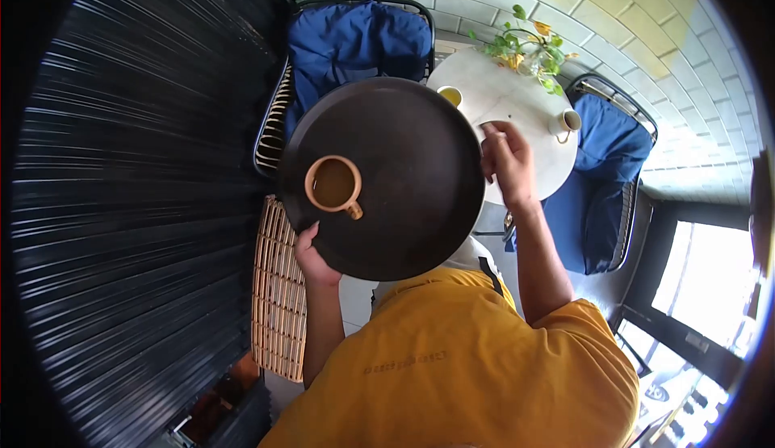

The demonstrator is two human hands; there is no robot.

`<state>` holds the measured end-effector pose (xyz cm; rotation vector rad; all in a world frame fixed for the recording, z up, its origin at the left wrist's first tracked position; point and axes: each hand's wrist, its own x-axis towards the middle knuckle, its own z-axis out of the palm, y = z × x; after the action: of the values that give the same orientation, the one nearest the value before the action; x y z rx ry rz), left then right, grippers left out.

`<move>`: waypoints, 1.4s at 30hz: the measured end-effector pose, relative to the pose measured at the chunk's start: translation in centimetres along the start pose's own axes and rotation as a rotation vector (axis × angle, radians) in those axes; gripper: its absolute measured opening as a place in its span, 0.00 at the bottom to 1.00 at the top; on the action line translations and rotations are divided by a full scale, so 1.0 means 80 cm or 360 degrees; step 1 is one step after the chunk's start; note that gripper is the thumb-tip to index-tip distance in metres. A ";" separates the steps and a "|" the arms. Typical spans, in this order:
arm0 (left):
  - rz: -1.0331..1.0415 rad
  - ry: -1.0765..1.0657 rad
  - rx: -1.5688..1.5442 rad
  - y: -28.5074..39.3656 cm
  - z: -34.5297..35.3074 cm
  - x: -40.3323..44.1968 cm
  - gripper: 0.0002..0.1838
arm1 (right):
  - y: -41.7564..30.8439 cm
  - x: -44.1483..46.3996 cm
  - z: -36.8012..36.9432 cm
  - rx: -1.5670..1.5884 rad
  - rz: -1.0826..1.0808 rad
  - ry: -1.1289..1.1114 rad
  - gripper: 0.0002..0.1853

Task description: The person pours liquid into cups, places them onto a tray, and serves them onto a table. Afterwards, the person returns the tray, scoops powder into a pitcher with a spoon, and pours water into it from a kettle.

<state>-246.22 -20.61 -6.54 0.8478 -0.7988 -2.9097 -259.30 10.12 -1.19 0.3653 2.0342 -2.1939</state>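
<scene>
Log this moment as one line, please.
left hand: gripping tray | right hand: at tray's opposite edge | cup: upright on tray, brown liquid inside | table: plant on top

Beneath a dark round tray (pixel 420 198), the fingers of the left hand (pixel 316 261) disappear, leaving only the thumb side to my view. The tray also masks part of a pale table (pixel 529 177), part of a yellow-toned cup (pixel 450 96) and part of a blue-cushioned chair (pixel 359 40). Lettering (pixel 405 362) on the yellow shirt (pixel 484 391) is too small for me to read; the bottom edge crops the garment. Glare washes out the window (pixel 702 274). A dark shape (pixel 760 222), possibly a furnishing, is cut off at far right.
</scene>
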 end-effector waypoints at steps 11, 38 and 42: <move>-0.0523 -0.0351 0.0186 -0.058 0.019 0.013 0.23 | 0.027 -0.128 0.046 -0.0349 0.0271 -0.0729 0.23; -0.0204 -0.0233 0.0372 -0.076 0.081 0.058 0.21 | 0.049 -0.080 -0.215 0.0031 0.0103 0.0240 0.22; -0.0011 -0.0159 0.0381 -0.037 0.048 0.058 0.24 | 0.132 -0.036 -0.233 0.0031 0.0251 0.0286 0.22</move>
<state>-251.72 -16.85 -7.46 0.7221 -1.1730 -2.9222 -252.12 27.55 -11.79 0.7229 1.9927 -2.1563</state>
